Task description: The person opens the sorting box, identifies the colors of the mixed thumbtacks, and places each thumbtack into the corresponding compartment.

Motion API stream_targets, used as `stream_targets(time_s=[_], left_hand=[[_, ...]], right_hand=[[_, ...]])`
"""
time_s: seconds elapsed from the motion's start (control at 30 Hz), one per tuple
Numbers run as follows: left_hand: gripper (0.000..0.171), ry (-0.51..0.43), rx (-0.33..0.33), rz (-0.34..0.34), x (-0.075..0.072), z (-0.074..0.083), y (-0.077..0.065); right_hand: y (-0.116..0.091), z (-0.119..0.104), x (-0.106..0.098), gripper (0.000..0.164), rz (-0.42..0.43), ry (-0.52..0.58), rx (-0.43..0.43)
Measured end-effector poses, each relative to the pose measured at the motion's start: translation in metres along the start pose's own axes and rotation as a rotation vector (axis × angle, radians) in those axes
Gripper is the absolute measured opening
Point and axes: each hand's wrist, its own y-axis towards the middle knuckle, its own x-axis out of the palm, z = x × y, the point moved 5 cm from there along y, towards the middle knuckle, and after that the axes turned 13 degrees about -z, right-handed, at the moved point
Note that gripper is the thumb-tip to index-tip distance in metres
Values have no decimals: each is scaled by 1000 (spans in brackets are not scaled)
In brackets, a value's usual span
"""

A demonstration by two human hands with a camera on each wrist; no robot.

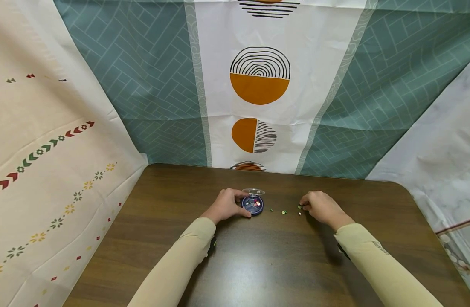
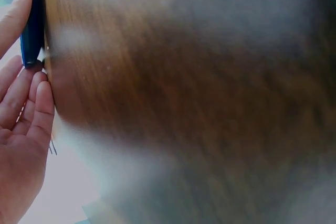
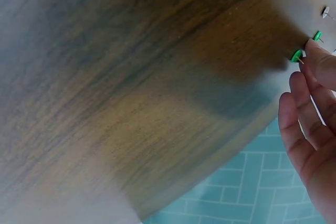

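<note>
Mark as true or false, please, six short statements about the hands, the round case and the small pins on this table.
1. The left hand holds the round blue case. True.
2. The clear lid is closed over the case. False: it stands open.
3. Green pins lie on the table between the case and the right hand. True.
4. The right hand touches the case. False: it is away from it, with its fingers at another green pin.
5. Both sleeves are pale yellow. True.
6. Nothing lies inside the case. False: small pieces, some red, are in it.
</note>
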Motion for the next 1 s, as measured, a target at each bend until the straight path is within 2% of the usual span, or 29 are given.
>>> stream_targets(time_s=[0.47, 1.0], left_hand=[[66, 6, 14, 2, 0, 2, 0], [67, 10, -6, -10, 0, 1, 0]], right_hand=[[-3, -2, -3, 7, 29, -28, 3], [-4, -1, 0, 7, 31, -34, 16]])
